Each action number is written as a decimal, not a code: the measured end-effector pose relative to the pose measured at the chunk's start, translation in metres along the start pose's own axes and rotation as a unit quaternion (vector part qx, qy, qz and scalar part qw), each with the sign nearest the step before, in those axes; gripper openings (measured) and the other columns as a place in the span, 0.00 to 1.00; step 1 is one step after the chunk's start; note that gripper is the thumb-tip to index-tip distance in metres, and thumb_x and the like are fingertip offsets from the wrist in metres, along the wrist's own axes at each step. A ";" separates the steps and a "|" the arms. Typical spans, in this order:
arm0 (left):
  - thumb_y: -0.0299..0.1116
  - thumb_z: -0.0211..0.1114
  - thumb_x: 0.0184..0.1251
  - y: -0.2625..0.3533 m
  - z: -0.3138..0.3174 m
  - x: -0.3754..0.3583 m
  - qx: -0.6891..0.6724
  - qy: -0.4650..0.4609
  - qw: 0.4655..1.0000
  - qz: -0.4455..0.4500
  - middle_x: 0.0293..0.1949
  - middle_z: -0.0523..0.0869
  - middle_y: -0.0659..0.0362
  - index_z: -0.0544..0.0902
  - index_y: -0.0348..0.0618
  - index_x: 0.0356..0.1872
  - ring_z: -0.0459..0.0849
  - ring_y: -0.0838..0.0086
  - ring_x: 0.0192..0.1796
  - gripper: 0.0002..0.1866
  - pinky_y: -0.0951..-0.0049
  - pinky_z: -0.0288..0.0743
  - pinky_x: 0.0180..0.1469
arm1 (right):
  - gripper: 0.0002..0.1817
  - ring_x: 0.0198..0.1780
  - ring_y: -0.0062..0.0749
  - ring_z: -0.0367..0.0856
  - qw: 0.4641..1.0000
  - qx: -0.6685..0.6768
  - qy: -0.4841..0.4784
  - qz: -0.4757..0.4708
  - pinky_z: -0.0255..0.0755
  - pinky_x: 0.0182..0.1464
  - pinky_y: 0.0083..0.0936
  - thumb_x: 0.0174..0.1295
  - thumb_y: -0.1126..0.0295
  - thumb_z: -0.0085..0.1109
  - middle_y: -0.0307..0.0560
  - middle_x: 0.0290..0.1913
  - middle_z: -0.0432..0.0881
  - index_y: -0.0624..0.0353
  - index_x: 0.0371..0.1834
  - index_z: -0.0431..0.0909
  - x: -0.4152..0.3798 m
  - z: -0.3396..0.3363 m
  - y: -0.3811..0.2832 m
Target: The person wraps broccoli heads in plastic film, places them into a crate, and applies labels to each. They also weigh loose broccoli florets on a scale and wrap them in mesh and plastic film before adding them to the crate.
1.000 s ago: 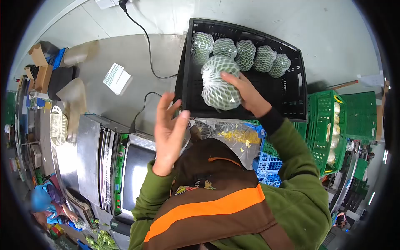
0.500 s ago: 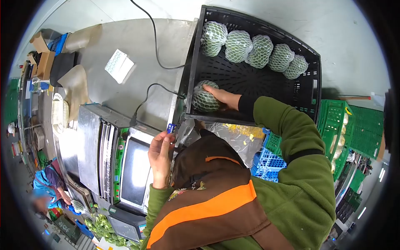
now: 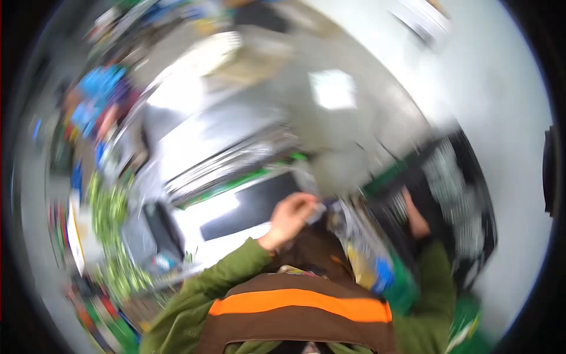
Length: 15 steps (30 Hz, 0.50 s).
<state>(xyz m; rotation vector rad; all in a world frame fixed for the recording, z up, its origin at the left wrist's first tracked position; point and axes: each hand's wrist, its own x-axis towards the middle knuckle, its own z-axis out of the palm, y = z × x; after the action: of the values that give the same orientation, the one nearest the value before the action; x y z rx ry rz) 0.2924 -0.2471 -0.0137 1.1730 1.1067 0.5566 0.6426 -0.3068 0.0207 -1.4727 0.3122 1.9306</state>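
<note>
The whole view is smeared by motion. My left hand [image 3: 290, 219] is in front of my apron, its fingers pinched at a small pale thing too blurred to name. My right hand [image 3: 414, 217] reaches into the black crate [image 3: 488, 218] on the right, and its fingertips are smeared. Beside that hand is a blurred striped shape [image 3: 400, 207], which looks like a netted green bundle. More netted bundles [image 3: 451, 183] lie in a row along the crate's far side.
A machine with a dark panel [image 3: 253, 205] stands left of my left hand. White paper [image 3: 333, 89] lies on the metal table [image 3: 365, 124]. Leafy greens [image 3: 112, 236] are at the left, below another person [image 3: 103, 100]. Blue and green containers [image 3: 404, 286] sit below the crate.
The view has turned: the crate now appears at the right and lower, the machine nearer the middle. The blue tag in my left hand no longer shows clearly. My right hand remains inside the crate.
</note>
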 end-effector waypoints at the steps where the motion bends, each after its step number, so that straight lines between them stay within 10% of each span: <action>1: 0.33 0.64 0.72 -0.008 -0.009 -0.002 -0.019 0.008 1.000 -0.002 0.46 0.84 0.61 0.79 0.37 0.55 0.81 0.81 0.46 0.15 0.77 0.76 0.49 | 0.38 0.53 0.35 0.81 0.954 -0.175 0.102 -0.222 0.72 0.59 0.25 0.74 0.45 0.46 0.52 0.46 0.85 0.65 0.75 0.59 0.014 -0.015 0.014; 3: 0.33 0.65 0.72 -0.007 -0.038 -0.014 -0.105 0.010 0.994 0.040 0.45 0.83 0.62 0.79 0.37 0.55 0.80 0.82 0.46 0.15 0.78 0.75 0.50 | 0.32 0.41 0.47 0.82 0.768 -0.528 0.349 -0.098 0.73 0.47 0.40 0.74 0.46 0.44 0.61 0.34 0.83 0.70 0.57 0.76 0.052 -0.099 -0.023; 4: 0.33 0.65 0.72 -0.002 -0.058 -0.022 -0.109 0.052 0.992 0.043 0.44 0.83 0.62 0.79 0.37 0.54 0.80 0.82 0.46 0.15 0.79 0.75 0.50 | 0.29 0.34 0.39 0.79 0.543 -0.606 0.342 -0.470 0.73 0.39 0.32 0.74 0.47 0.46 0.58 0.32 0.81 0.68 0.53 0.78 0.071 -0.149 -0.023; 5: 0.33 0.65 0.72 0.002 -0.078 -0.033 -0.112 0.082 0.989 0.042 0.44 0.83 0.62 0.79 0.36 0.54 0.80 0.83 0.47 0.15 0.79 0.75 0.51 | 0.25 0.33 0.25 0.77 0.509 -0.549 0.390 -0.536 0.69 0.36 0.22 0.73 0.49 0.50 0.51 0.36 0.82 0.64 0.50 0.80 0.064 -0.158 -0.041; 7: 0.34 0.66 0.71 0.004 -0.122 -0.054 -0.071 0.198 0.976 0.057 0.43 0.84 0.61 0.79 0.36 0.55 0.81 0.82 0.46 0.17 0.79 0.76 0.50 | 0.21 0.36 0.21 0.77 0.662 -0.334 0.382 -0.553 0.69 0.39 0.18 0.73 0.53 0.52 0.43 0.41 0.83 0.61 0.53 0.80 0.011 -0.071 -0.054; 15: 0.33 0.65 0.71 -0.061 -0.274 -0.124 -0.271 0.421 0.856 0.127 0.42 0.86 0.59 0.80 0.36 0.50 0.84 0.79 0.45 0.13 0.78 0.78 0.47 | 0.13 0.38 0.23 0.82 0.667 -0.439 0.052 -0.600 0.75 0.38 0.19 0.70 0.66 0.57 0.42 0.39 0.83 0.63 0.50 0.79 0.081 0.280 -0.020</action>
<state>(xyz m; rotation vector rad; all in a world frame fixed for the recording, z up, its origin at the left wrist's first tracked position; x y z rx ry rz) -0.0147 -0.2495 -0.0176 0.5480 1.3816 1.5827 0.4330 -0.1050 0.0431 -1.5984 -1.4243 0.7875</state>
